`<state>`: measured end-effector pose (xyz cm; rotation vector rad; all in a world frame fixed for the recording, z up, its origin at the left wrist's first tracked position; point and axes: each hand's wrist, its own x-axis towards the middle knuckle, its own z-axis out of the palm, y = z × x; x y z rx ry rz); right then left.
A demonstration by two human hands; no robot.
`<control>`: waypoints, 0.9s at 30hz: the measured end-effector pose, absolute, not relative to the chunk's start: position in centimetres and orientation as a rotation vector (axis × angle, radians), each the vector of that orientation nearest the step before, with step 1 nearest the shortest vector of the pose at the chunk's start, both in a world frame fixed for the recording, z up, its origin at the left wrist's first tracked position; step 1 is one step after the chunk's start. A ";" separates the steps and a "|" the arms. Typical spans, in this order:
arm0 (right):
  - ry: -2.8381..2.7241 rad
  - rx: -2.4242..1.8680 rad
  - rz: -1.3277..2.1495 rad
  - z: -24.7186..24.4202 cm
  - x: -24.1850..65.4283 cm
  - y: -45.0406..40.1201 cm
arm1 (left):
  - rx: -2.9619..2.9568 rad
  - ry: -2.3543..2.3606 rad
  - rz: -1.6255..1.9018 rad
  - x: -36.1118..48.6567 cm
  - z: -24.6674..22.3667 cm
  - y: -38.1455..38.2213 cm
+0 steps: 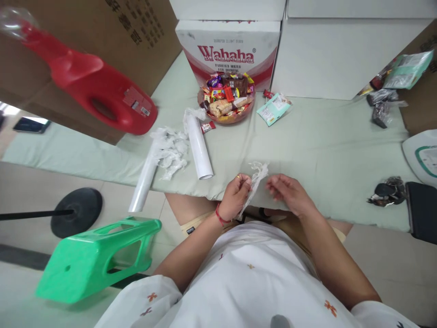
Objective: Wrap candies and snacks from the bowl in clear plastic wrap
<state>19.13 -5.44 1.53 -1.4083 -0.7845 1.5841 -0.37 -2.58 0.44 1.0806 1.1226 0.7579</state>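
Note:
My left hand point(235, 193), with a red string at the wrist, pinches a crumpled strip of clear plastic film point(256, 180) at the table's front edge. The strip stands up from the fingers and trails down toward my lap. Just right of it is my right hand point(288, 191), slightly blurred, its fingers loosely bent and apart from the film. Ahead lies a white roll point(200, 150) with film bunched at its far end. A second white roll point(145, 177) sticks out over the table's edge, with crumpled clear film point(170, 150) beside it.
A bowl of wrapped sweets point(227, 102) stands before a Wahaha box point(232, 50). Nearby lies a pale green packet point(274, 109). At left are a red jug point(99, 86) and a green plastic frame point(99, 255). Keys point(389, 191) and a black case point(421, 209) lie right.

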 end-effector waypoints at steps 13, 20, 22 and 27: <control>-0.616 -1.376 1.486 0.4 18.9 -5.8 | 0.893 1.202 0.909 0.2 -0.9 -2.6; -0.658 -1.320 1.490 0.9 19.0 -6.3 | 0.652 0.905 0.739 0.8 1.1 -2.6; -0.683 -1.305 1.537 0.8 18.8 -6.4 | 0.602 0.828 0.647 1.1 1.5 -2.3; -0.698 -1.319 1.495 0.3 19.2 -7.0 | 0.406 0.985 0.788 1.7 1.0 -0.9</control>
